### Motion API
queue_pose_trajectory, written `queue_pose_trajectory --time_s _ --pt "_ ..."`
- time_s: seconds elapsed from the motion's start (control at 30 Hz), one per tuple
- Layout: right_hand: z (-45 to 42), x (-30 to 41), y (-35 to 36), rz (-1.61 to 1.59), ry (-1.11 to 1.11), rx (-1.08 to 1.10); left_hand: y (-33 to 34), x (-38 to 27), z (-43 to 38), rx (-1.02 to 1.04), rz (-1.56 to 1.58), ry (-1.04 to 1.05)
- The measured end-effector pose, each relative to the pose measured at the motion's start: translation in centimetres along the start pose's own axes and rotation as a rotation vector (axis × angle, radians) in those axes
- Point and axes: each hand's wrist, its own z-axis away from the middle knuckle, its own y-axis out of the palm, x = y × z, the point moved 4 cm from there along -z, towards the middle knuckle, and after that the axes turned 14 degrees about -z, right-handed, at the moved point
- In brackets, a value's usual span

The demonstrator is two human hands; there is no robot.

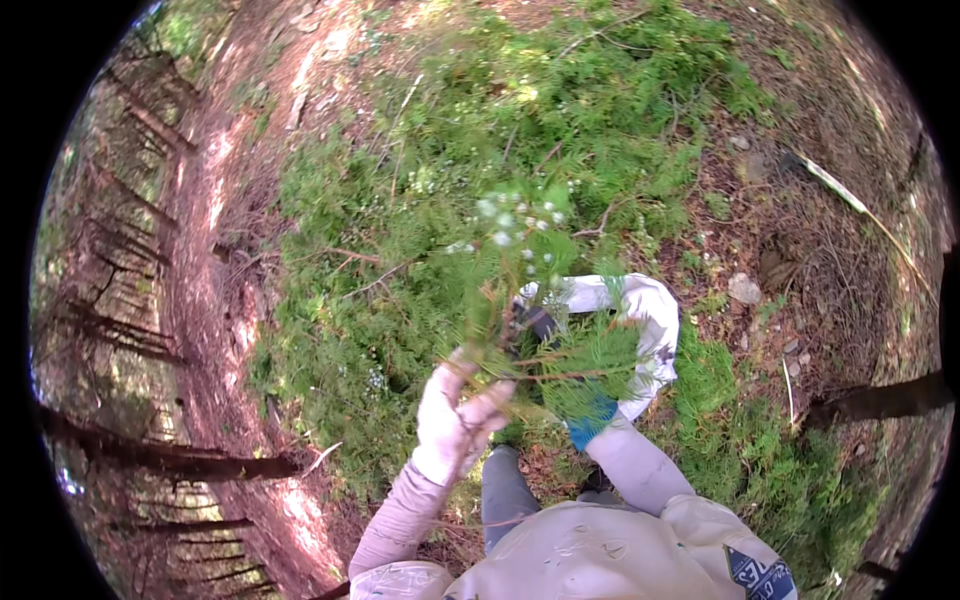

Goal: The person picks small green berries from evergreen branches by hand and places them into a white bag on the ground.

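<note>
My left hand [454, 420], in a whitish glove, is closed on a leafy conifer branch [480, 315] held up before me. Pale, blurred cones or berries [502, 217] show near the branch's upper end. My right hand [585, 412] is mostly hidden behind green sprays; only a blue cuff and part of a dark glove show. What its fingers do cannot be made out. Around it curves the white fabric rim of a bag or sack [660, 322], with green sprays over its opening.
Cut conifer branches [600, 97] cover much of the ground ahead and leftward. Stones [744, 288] and a pale stick [832, 184] lie to the right. Tree trunks [172, 457] stand at the left, another dark trunk [885, 401] at the right. My leg [506, 487] is just below the hands.
</note>
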Motion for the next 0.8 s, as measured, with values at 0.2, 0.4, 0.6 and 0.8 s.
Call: queue_pose_trajectory --time_s 0.2,0.4,0.6,0.8 --pt "1.4 3.0 0.6 -0.211 -0.161 -0.141 -3.6 6.3 0.4 0.334 -1.772 1.004" --pt "3.1 2.3 -6.5 -0.052 -0.123 -0.243 -7.5 10.7 -1.3 0.232 -1.064 0.174" --pt "4.5 -1.7 -9.0 -0.177 -0.095 -0.241 -1.0 15.6 -2.9 0.18 -0.818 -0.252" --pt "9.1 -2.0 -9.4 -0.024 -0.173 -0.634 0.8 19.7 -2.5 0.086 -0.873 -0.497"
